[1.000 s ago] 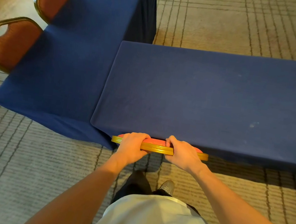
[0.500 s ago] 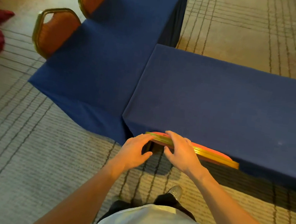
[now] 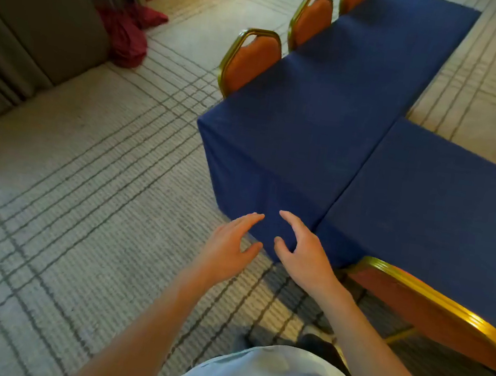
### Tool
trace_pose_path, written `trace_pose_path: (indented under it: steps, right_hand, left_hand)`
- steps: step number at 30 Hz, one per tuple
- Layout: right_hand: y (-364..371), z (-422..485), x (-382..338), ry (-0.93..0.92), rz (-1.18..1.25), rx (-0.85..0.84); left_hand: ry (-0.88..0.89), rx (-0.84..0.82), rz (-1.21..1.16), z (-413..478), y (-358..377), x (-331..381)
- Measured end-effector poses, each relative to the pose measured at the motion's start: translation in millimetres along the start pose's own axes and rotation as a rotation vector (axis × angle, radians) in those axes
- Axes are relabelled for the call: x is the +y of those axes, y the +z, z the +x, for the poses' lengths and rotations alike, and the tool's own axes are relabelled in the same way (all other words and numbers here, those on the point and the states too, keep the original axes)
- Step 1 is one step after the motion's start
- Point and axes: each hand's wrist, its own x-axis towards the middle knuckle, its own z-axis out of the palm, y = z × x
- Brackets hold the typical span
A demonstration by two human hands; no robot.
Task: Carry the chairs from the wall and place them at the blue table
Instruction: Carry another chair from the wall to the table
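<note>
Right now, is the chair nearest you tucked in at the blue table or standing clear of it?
Tucked in: the chair has its backrest against the blue table, seat out of sight.

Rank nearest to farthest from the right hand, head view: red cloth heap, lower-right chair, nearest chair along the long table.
1. Lower-right chair, beside the right hand.
2. Long-table chair, ahead, left side.
3. Red cloth heap, far left.
</note>
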Motion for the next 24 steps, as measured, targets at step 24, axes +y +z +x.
trace_pose_path:
  steps: [24]
  right_hand:
    - [205, 293, -277, -0.290, 0.433, -0.499]
  left_hand:
    - [-0.575, 0.820, -0.711, 45, -285, -193]
